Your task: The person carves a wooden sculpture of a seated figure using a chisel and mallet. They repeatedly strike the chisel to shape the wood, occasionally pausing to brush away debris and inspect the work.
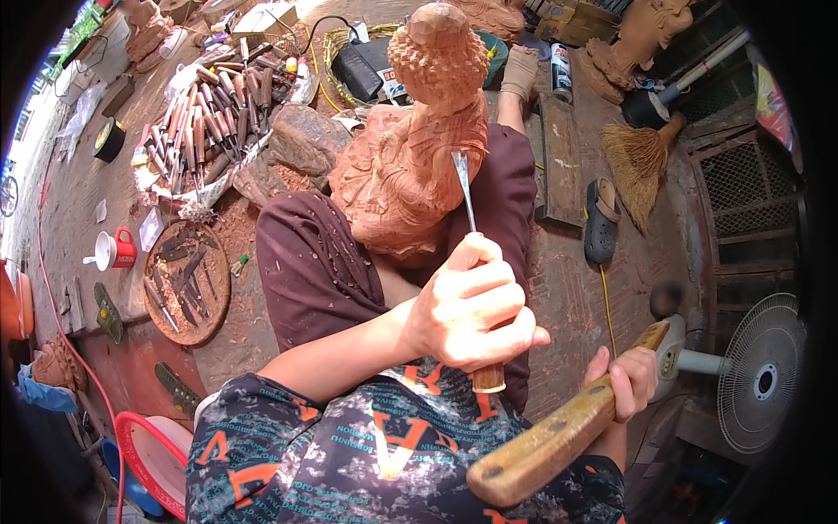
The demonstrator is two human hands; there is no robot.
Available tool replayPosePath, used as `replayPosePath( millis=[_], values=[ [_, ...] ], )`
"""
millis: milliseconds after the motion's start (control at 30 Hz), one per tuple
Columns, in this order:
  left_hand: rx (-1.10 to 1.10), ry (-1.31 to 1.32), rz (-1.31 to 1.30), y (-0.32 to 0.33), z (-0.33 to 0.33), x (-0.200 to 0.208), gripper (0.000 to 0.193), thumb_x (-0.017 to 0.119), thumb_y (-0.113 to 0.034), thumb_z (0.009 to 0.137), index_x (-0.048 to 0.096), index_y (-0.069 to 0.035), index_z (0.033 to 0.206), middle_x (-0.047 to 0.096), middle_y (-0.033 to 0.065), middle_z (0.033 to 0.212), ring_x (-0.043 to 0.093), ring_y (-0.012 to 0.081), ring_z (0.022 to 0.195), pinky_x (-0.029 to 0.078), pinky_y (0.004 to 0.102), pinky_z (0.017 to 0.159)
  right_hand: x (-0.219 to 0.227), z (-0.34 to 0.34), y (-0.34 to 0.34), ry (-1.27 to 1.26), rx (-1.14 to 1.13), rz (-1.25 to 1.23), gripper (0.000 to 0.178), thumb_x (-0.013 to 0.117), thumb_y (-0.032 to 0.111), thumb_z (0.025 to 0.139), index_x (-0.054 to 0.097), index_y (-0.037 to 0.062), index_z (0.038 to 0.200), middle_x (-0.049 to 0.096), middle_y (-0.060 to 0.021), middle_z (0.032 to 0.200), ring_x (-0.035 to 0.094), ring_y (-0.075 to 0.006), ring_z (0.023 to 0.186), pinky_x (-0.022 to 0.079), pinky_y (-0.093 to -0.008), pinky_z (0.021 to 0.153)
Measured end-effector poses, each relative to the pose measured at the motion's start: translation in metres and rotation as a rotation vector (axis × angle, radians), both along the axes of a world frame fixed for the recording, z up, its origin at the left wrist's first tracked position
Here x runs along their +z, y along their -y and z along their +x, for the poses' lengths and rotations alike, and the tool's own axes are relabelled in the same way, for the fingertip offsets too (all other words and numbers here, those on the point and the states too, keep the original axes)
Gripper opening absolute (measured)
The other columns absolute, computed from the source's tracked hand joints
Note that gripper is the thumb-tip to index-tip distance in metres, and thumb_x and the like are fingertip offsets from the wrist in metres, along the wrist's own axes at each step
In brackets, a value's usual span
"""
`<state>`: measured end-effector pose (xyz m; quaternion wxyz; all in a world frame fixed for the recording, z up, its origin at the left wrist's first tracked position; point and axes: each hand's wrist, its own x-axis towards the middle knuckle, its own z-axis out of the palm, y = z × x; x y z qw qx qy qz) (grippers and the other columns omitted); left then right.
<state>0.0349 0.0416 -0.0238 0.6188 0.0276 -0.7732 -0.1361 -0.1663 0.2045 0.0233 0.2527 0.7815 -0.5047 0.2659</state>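
Observation:
A reddish-brown wooden carving (384, 166) of a seated figure, its head covered in knobs, stands between my legs. My left hand (476, 306) is closed round a chisel (467, 192), whose wooden handle end shows below the fist. The chisel's flat blade points up and away, its tip at the right side of the figure's upper body; whether it bites into the wood I cannot tell. Lower right, my right hand (630, 384) grips a long wooden mallet (550, 441) like a flat club. The mallet's thick end slants toward me, apart from the chisel handle.
Many wooden-handled chisels (209, 122) lie heaped at the far left. Nearer are a round board (218, 327) of blades and a red mug (125, 249). To the right are a plank (560, 166), a clog (602, 223), a broom (642, 166) and a fan (764, 380).

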Motion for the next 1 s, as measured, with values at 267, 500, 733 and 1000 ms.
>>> replayPosePath(
  millis=[267, 500, 733, 1000],
  values=[
    [-0.016, -0.038, 0.043, 0.001, 0.001, 0.005, 0.025, 0.076, -0.020, 0.064, 0.053, -0.010, 0.064, 0.035, -0.0031, 0.058, 0.040, 0.0155, 0.052, 0.035, 0.0336, 0.061, -0.005, -0.001, 0.008, 0.007, 0.023, 0.024, 0.047, 0.069, -0.011, 0.070, 0.044, 0.0125, 0.103, 0.049, -0.0042, 0.071, 0.049, -0.0208, 0.055, 0.042, -0.0349, 0.048],
    [-0.041, -0.059, 0.078, 0.003, 0.000, 0.010, 0.023, 0.076, -0.020, 0.064, 0.054, -0.010, 0.064, 0.035, -0.0028, 0.059, 0.041, 0.0163, 0.053, 0.034, 0.0335, 0.060, 0.005, -0.002, 0.008, -0.040, 0.003, -0.036, 0.045, 0.067, -0.012, 0.070, 0.045, 0.0090, 0.103, 0.048, -0.0057, 0.070, 0.048, -0.0218, 0.054, 0.041, -0.0349, 0.047],
    [-0.045, -0.026, 0.075, 0.006, 0.005, 0.013, 0.023, 0.076, -0.019, 0.065, 0.055, -0.010, 0.065, 0.035, -0.0026, 0.059, 0.041, 0.0165, 0.053, 0.034, 0.0336, 0.060, 0.006, 0.003, 0.013, -0.025, 0.014, -0.025, 0.045, 0.065, -0.013, 0.070, 0.046, 0.0079, 0.104, 0.049, -0.0058, 0.070, 0.049, -0.0222, 0.053, 0.041, -0.0339, 0.047],
    [-0.037, -0.009, 0.020, 0.010, 0.008, 0.012, 0.026, 0.078, -0.022, 0.072, 0.056, -0.007, 0.071, 0.038, -0.0030, 0.059, 0.043, 0.0163, 0.055, 0.036, 0.0338, 0.061, 0.004, 0.011, 0.013, 0.025, -0.116, 0.096, 0.036, 0.066, -0.007, 0.074, 0.051, 0.0066, 0.104, 0.048, -0.0042, 0.064, 0.048, -0.0216, 0.050, 0.040, -0.0332, 0.048]
  ],
)
